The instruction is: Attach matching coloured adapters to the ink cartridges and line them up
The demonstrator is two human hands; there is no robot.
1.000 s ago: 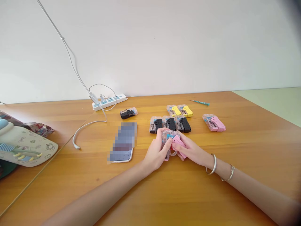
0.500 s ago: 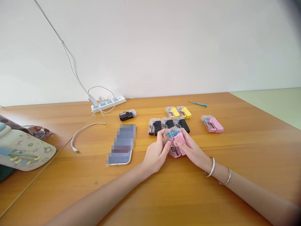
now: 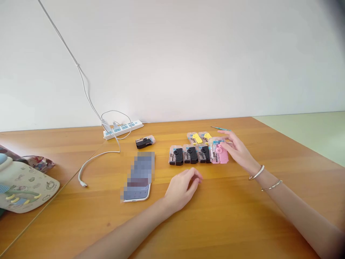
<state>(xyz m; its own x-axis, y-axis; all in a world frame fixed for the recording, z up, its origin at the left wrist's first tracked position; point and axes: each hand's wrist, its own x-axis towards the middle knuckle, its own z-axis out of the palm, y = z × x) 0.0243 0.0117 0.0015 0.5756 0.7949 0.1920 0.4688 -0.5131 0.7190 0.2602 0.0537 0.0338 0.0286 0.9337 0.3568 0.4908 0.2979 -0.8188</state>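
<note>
Small clear-cased toy cameras lie on the wooden table (image 3: pixel 242 223). Three black ones (image 3: pixel 190 154) form a row, and a pink one (image 3: pixel 219 155) now sits at the row's right end. Two yellow ones (image 3: pixel 201 137) lie just behind. My right hand (image 3: pixel 238 151) rests beside the pink one with fingers stretched out, fingertips touching its right side. Nearer to me, my left hand (image 3: pixel 183 187) lies on the table with fingers loosely curled and nothing in it. A second pink camera seen earlier is hidden behind my right hand.
A lone black camera (image 3: pixel 145 141) lies left of the group, and a phone (image 3: pixel 138 176) nearer me. A white power strip (image 3: pixel 122 128) with a loose cable (image 3: pixel 88 167) sits by the wall. A thin teal screwdriver (image 3: pixel 219 128) lies at the back. A patterned bag (image 3: pixel 24 183) is at the left.
Both hands held the pink camera together near the table's middle. My right hand carried it right and set it at the end of the black row; my left hand let go and stayed.
</note>
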